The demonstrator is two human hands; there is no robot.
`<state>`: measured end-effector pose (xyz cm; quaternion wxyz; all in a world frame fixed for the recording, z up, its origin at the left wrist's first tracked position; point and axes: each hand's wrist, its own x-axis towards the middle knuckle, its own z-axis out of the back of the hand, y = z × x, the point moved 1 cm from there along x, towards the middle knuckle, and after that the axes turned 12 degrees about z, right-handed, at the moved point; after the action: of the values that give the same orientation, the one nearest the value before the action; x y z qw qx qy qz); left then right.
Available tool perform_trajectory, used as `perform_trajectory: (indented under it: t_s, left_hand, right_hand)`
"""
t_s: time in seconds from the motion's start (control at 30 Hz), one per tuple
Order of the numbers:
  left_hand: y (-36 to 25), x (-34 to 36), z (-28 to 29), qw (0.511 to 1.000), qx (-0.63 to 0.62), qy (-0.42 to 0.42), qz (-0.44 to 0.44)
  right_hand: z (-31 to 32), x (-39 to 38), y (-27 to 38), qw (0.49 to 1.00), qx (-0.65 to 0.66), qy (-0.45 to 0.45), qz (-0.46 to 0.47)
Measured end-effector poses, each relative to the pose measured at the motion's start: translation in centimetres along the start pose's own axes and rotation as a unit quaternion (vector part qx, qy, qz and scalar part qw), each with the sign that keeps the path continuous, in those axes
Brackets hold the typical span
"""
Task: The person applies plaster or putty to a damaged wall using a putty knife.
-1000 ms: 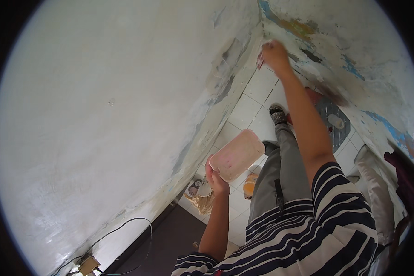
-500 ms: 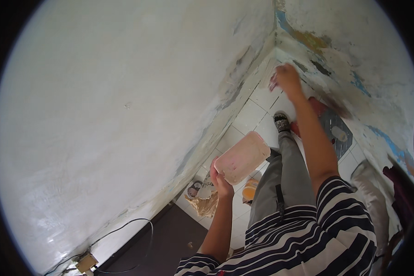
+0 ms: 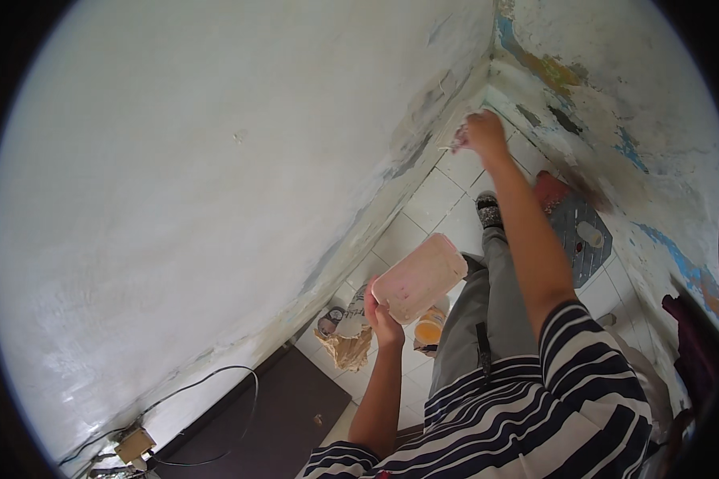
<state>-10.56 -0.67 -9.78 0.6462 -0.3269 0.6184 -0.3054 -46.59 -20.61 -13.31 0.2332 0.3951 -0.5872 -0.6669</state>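
My left hand (image 3: 385, 323) is closed around the near end of a shallow pink plastic tub (image 3: 420, 278), fingers along its left edge; pale smears cover its surface. My right hand (image 3: 482, 134) stretches far forward near the corner. It is closed on a small pale scraper (image 3: 458, 140), smeared whitish and partly hidden by the fingers. The scraper is beside the foot of the left wall (image 3: 256, 160); whether it touches cannot be told. Grey patches and rough spots run along the lower part of that wall.
The right wall (image 3: 639, 104) has peeling blue and ochre patches. On the tiled floor (image 3: 427, 195) are a grey slatted stool (image 3: 581, 231), a torn paper bag (image 3: 347, 349) and an orange container (image 3: 430, 326). A dark board (image 3: 272, 415) and a corded box (image 3: 134, 445) lie lower left.
My right hand has moved left with the scraper, closer to the left wall. The tub stays in my left hand, nearly where it was. The view has shifted slightly.
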Motion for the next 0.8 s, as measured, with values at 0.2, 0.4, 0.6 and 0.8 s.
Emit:
perform_trajectory:
  t_s: [0.2, 0.4, 0.6, 0.8]
  left_hand:
    - [2.0, -0.7, 2.3, 0.999, 0.045, -0.016, -0.016]
    - [2.1, -0.7, 2.2, 1.000, 0.009, -0.010, -0.007]
    - [1.3, -0.2, 1.9, 0.999, 0.037, 0.003, 0.000]
    - [0.8, -0.4, 1.4, 0.999, -0.037, 0.014, -0.020]
  right_hand:
    - [-1.5, 1.9, 5.0, 0.976, 0.198, 0.087, 0.019]
    - [3.9, -1.5, 0.1, 0.977, 0.207, -0.016, -0.039]
    - [-4.0, 5.4, -2.6, 0.996, -0.030, 0.070, -0.038]
    - [3.5, -0.7, 2.3, 0.977, 0.204, 0.067, 0.000]
